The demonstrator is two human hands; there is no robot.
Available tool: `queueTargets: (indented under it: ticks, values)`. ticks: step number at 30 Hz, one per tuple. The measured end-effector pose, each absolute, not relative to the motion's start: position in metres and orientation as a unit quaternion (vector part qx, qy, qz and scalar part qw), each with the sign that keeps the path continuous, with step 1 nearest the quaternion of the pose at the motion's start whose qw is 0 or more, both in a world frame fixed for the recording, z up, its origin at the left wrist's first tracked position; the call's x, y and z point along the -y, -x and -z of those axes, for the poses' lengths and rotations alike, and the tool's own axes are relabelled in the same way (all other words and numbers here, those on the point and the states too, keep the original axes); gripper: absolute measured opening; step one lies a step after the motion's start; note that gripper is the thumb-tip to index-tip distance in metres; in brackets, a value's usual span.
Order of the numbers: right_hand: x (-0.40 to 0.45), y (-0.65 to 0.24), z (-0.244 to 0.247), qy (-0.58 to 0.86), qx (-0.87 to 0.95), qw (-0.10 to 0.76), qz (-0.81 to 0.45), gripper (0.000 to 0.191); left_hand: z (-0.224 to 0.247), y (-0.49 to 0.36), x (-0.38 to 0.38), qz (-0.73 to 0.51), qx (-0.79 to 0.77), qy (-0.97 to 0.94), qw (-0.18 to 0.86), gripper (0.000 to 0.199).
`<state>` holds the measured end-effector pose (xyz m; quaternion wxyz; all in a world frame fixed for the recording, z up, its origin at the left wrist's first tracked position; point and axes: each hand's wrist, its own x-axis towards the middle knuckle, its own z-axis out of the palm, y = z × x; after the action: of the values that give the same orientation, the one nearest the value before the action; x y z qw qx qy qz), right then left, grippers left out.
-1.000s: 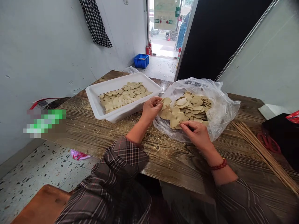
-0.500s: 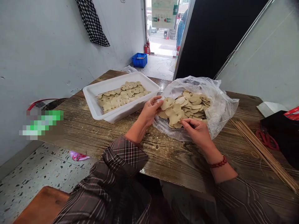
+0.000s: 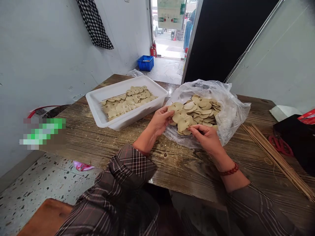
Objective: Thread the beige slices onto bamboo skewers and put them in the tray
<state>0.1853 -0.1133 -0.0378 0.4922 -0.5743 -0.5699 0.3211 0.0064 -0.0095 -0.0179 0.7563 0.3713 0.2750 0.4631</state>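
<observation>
My left hand [image 3: 161, 120] pinches the far end of a short row of thin beige round slices [image 3: 185, 123], which overlap one another. At the near end of that row, the fingers of my right hand [image 3: 205, 136] are closed on what looks like a thin stick, mostly hidden by the slices. Both hands are over the near left part of an open clear plastic bag [image 3: 233, 113], where many loose slices [image 3: 205, 104] lie piled. Left of the bag, a white tray [image 3: 103, 124] holds several rows of threaded slices [image 3: 123, 105].
Thin wooden sticks [image 3: 275, 157] lie bundled at the right, beside red-handled scissors [image 3: 280, 146] and a black holder [image 3: 295, 134]. All stand on a wooden table [image 3: 152, 164]. A blue crate [image 3: 145, 63] sits on the floor beyond.
My left hand has shifted slightly down with the slices, and the front slice is turned a little more face-on. My right hand has barely moved. The whole view has shifted slightly.
</observation>
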Motion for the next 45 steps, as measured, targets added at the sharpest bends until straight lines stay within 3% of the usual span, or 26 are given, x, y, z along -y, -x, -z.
queueTargets:
  ticks: [3,10,20,45]
  values:
    - [0.114,-0.185,0.038,0.572,0.581,0.492,-0.307,0.029,0.018,-0.005,0.007,-0.444,-0.273,-0.340,0.783,0.019]
    - [0.115,-0.183,0.036,0.571,0.604,0.476,-0.288,0.030,0.018,-0.011,0.012,-0.418,-0.217,-0.347,0.811,0.025]
    - [0.115,-0.186,0.033,0.573,0.644,0.443,-0.249,0.027,0.010,-0.003,0.006,-0.462,-0.243,-0.378,0.765,0.029]
    - [0.112,-0.186,0.041,0.600,0.633,0.447,-0.200,0.024,0.018,-0.017,0.016,-0.456,-0.234,-0.359,0.780,0.017]
